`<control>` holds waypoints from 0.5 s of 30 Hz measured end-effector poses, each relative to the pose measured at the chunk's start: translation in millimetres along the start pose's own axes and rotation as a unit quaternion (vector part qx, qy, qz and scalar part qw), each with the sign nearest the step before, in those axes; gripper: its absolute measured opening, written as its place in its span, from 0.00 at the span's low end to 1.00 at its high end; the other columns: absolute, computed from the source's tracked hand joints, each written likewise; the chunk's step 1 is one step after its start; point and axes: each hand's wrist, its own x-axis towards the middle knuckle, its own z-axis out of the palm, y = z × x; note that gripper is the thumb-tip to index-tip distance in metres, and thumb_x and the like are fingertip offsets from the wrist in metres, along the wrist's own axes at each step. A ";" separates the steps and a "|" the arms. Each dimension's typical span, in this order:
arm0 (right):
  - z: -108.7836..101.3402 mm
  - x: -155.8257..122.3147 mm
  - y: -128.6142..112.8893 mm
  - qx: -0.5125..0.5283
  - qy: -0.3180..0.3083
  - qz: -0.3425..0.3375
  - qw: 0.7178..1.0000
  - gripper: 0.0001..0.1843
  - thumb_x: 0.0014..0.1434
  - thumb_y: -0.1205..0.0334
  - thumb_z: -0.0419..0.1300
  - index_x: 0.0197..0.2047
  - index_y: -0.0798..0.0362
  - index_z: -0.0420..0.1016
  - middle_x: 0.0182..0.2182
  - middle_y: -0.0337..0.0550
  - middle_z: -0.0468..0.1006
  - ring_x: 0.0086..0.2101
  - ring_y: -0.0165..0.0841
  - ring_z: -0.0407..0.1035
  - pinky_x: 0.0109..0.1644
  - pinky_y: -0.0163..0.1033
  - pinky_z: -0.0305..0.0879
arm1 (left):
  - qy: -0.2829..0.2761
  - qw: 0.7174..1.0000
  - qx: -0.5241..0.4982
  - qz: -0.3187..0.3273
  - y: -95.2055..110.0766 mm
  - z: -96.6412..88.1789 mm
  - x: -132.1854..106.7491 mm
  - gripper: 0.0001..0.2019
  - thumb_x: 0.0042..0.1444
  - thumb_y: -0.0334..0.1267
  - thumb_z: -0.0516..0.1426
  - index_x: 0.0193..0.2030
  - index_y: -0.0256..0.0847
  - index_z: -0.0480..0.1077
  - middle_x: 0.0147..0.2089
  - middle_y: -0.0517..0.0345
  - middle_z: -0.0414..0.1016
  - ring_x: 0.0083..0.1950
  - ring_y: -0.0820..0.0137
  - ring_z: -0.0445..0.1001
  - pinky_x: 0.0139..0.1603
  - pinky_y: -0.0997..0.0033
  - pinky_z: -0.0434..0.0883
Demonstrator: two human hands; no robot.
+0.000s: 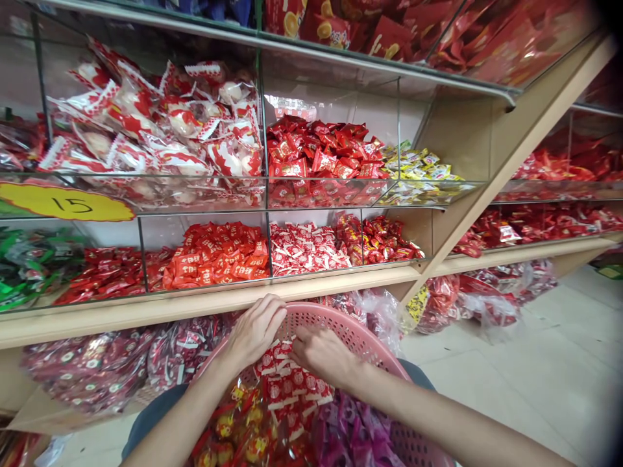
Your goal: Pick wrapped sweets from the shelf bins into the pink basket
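A pink perforated plastic basket (360, 334) sits in front of me, between my knees. My left hand (256, 332) is at its far left side by the rim, fingers bent and close together; what they grip is hidden. My right hand (322, 353) is closed above the small red-and-white wrapped candies (292, 386) inside the basket. Whatever it pinches is covered by the fingers. Candies in clear wrap with gold and red (243, 428) lie on the left of the basket, purple wrapped candies (353, 431) on the right.
Clear-fronted shelf bins of red-and-white candies (309, 248), orange-red packets (219, 256) and larger wrapped sweets (160, 123) rise ahead. A wooden shelf edge (341, 283) runs just beyond the basket. Bagged candies (97, 363) lie underneath. A yellow price tag (65, 202) reads 15.
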 end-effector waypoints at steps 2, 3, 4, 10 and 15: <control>-20.3 3.2 8.4 0.020 0.053 0.020 0.998 0.17 0.66 0.60 0.47 0.33 0.56 0.73 0.30 0.45 0.72 0.31 0.32 0.68 0.34 0.36 0.61 | -0.003 1.000 0.001 0.000 -1.0 0.7 -0.5 0.11 0.66 0.39 0.43 0.45 0.44 0.65 0.44 0.56 0.70 0.46 0.66 0.69 0.50 0.66 0.66; -31.4 5.5 15.2 0.024 0.075 0.034 0.996 0.18 0.67 0.60 0.46 0.32 0.56 0.73 0.29 0.44 0.71 0.30 0.31 0.67 0.34 0.36 0.60 | -0.004 1.000 0.002 0.001 -1.4 0.9 -0.7 0.11 0.66 0.39 0.43 0.45 0.44 0.65 0.44 0.56 0.70 0.47 0.66 0.69 0.50 0.66 0.66; -42.4 8.3 23.9 0.025 0.095 0.053 0.994 0.19 0.67 0.60 0.46 0.32 0.56 0.73 0.28 0.44 0.70 0.29 0.31 0.66 0.34 0.35 0.59 | -0.006 1.000 0.002 0.002 -1.6 1.1 -0.8 0.12 0.66 0.40 0.43 0.45 0.44 0.65 0.44 0.56 0.70 0.47 0.66 0.69 0.50 0.65 0.66; -78.7 34.1 105.9 0.048 0.142 0.171 0.974 0.08 0.61 0.66 0.54 0.40 0.56 0.74 0.37 0.47 0.73 0.38 0.34 0.66 0.40 0.36 0.60 | -0.003 1.000 0.007 -0.002 -1.5 1.0 -0.2 0.12 0.66 0.41 0.43 0.44 0.44 0.66 0.44 0.56 0.70 0.46 0.66 0.69 0.50 0.65 0.66; -73.8 57.1 146.1 0.133 0.049 0.157 0.977 0.16 0.52 0.68 0.62 0.46 0.54 0.75 0.41 0.45 0.77 0.43 0.37 0.68 0.47 0.37 0.61 | -0.001 1.000 0.005 -0.003 -1.7 0.1 -0.8 0.13 0.66 0.41 0.43 0.44 0.44 0.66 0.44 0.56 0.70 0.46 0.66 0.70 0.50 0.66 0.66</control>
